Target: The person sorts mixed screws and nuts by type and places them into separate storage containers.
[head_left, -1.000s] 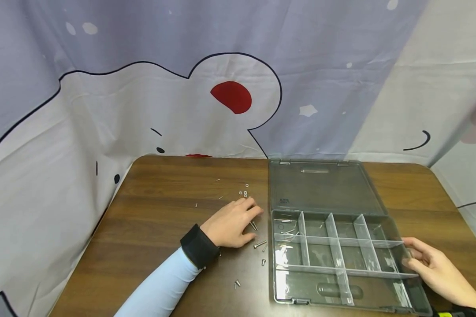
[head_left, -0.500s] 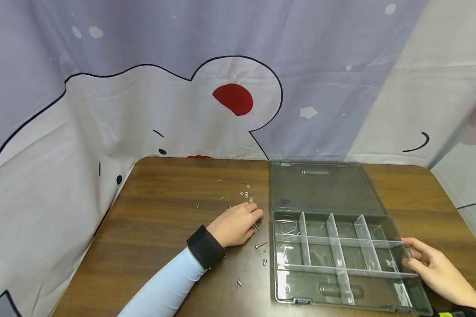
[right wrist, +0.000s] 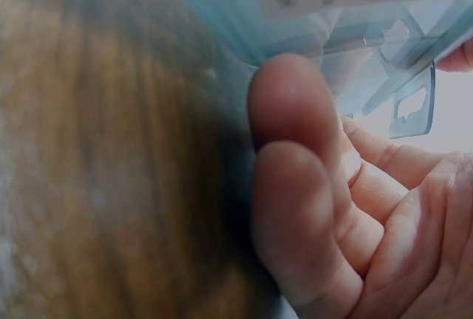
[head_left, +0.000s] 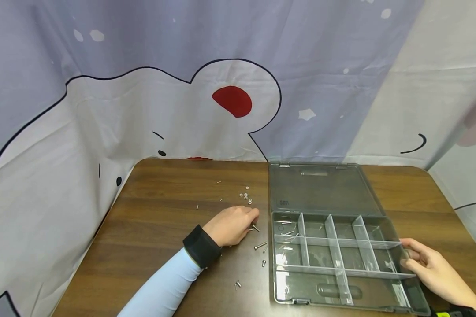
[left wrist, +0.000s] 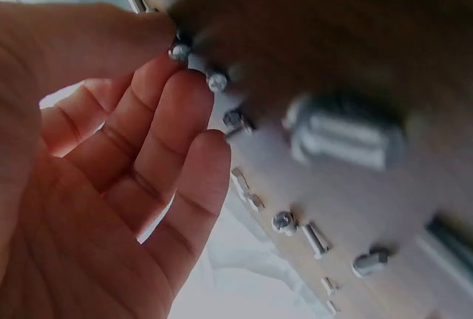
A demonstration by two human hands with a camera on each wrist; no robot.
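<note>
Backdrop: a lavender and white curtain (head_left: 143, 88) printed with a cartoon figure outlined in black, bearing a red spot; before it, a dark wood-grain tabletop (head_left: 162, 264).

Left hand (head_left: 232, 225): lies on the tabletop just left of the box, fingers (left wrist: 185, 105) curled, with thumb and fingertips pinching a small silver screw (head_left: 255, 228); the wrist view shows several screw heads at the fingertips. A black cuff and pale blue sleeve (head_left: 162, 288) cover the forearm.

Loose hardware: further screws (head_left: 260, 245) lie between the hand and the box, two more (head_left: 236, 285) nearer the front edge, and a cluster of small washers (head_left: 245, 195) sits just beyond the hand.

Organizer box (head_left: 341, 264): clear smoky plastic, lid (head_left: 321, 187) laid fully back and flat, tray split by partitions; a few screws (head_left: 287, 231) rest in the far-left compartments. Small lettering on the lid is too small to read.

Right hand (head_left: 432, 268): fingers lightly curled round the box's right rim, holding it.
</note>
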